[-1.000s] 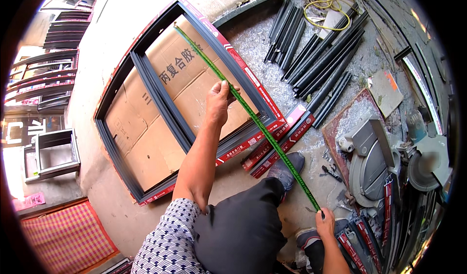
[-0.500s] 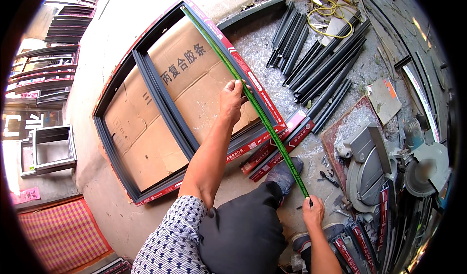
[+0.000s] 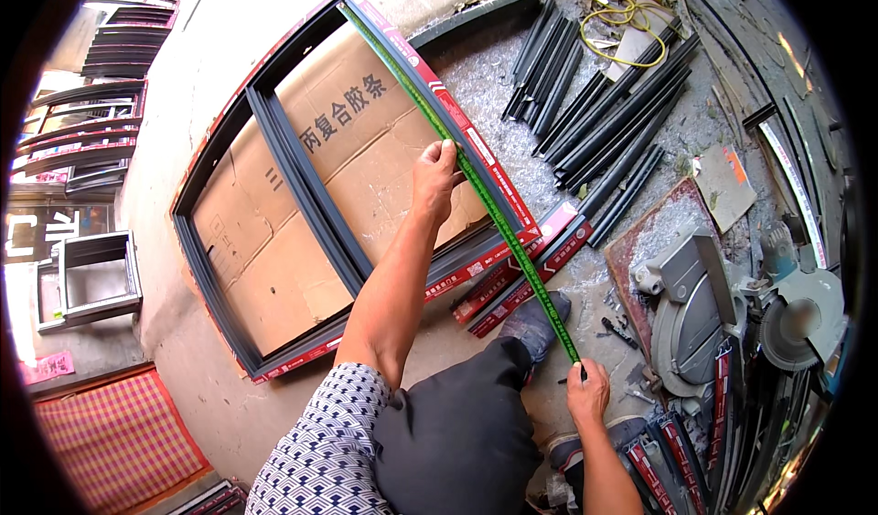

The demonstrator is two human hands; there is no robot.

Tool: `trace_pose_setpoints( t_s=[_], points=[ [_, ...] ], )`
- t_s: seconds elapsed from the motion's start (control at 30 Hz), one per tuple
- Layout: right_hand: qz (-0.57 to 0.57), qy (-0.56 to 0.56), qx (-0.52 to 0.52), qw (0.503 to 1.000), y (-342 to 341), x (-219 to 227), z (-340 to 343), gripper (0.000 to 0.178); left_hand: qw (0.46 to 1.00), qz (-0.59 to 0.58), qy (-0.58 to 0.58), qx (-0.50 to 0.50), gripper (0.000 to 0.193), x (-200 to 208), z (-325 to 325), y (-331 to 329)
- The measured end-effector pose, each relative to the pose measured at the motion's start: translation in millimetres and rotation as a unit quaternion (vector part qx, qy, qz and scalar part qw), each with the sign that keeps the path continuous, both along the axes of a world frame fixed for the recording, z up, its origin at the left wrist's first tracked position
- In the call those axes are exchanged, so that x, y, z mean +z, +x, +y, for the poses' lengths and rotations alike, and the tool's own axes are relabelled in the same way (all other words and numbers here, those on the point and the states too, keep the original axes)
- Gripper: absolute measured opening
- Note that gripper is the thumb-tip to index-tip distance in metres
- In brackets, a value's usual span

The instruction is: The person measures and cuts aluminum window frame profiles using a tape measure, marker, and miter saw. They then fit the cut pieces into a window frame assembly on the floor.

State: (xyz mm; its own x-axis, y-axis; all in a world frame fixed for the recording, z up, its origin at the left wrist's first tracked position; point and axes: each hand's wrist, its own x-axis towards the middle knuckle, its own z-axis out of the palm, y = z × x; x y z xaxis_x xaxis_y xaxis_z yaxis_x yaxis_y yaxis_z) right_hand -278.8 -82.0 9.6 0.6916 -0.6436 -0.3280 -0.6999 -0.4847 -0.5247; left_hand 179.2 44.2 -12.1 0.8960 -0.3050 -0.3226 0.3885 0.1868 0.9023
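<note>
A green tape measure blade (image 3: 501, 219) runs slantwise along the right side of a dark grey window frame (image 3: 313, 195) with red edge film. Its far end meets the frame's top corner. About midway along the blade, my left hand (image 3: 433, 184) pinches it with thumb and fingers, over the frame's right side. Past the frame's near right corner, my right hand (image 3: 588, 391) is closed around the blade's near end; whatever case it has is hidden in the fingers. Inside the frame, printed brown cardboard (image 3: 343, 122) shows on both sides of a dark crossbar (image 3: 306, 195).
Dark profile strips (image 3: 622, 112) lie in bundles at the upper right, near a yellow cable (image 3: 631, 21). A cut-off saw (image 3: 690, 323) stands at right. Red-filmed profiles (image 3: 530, 277) lie by my foot (image 3: 535, 318). A small grey frame (image 3: 89, 280) stands far left.
Both hands have shifted slightly up the picture, the right one also a little left. The tape measure blade has moved slightly with them. Both hands keep their grip.
</note>
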Motion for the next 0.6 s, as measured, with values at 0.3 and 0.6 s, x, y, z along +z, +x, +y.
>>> trace_pose_setpoints(
  t_s=[0.3, 0.6],
  points=[
    [0.009, 0.006, -0.003, 1.000, 11, 1, 3, 0.019, 1.000, -0.007, -0.005, -0.005, 0.026, -8, 4, 14],
    [-0.003, 0.004, -0.003, 1.000, 14, 8, 2, 0.020, 1.000, -0.004, 0.001, -0.004, 0.026, -8, 4, 14]
  ],
)
